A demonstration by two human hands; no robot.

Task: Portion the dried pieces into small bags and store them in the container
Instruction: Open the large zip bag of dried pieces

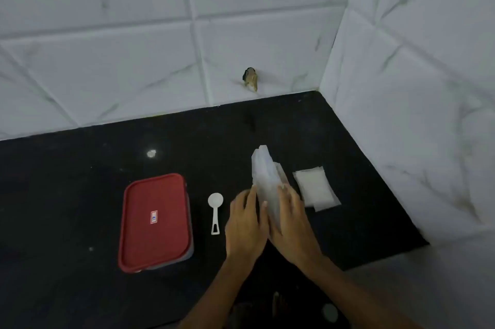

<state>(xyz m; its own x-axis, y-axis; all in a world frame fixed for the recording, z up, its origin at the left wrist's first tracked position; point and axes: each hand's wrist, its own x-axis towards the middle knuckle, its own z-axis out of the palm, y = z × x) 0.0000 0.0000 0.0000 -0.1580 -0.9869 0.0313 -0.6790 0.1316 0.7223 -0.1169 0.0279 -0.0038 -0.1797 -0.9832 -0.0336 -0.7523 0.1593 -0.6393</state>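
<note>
A tall translucent plastic bag (263,170) stands upright on the black counter, pressed between my left hand (246,224) and my right hand (290,219), which clasp its lower part from either side. What it holds is too blurred to tell. A container with a red lid (155,221) lies closed to the left. Between it and my hands rests a small white scoop (215,211). A stack of small flat clear bags (316,188) lies just right of my right hand.
The black counter (80,181) ends at white marble-patterned tiled walls behind and on the right, forming a corner. A chipped hole in the back wall tile (250,79) sits above the counter. A pale speck (151,153) lies on the counter's far middle.
</note>
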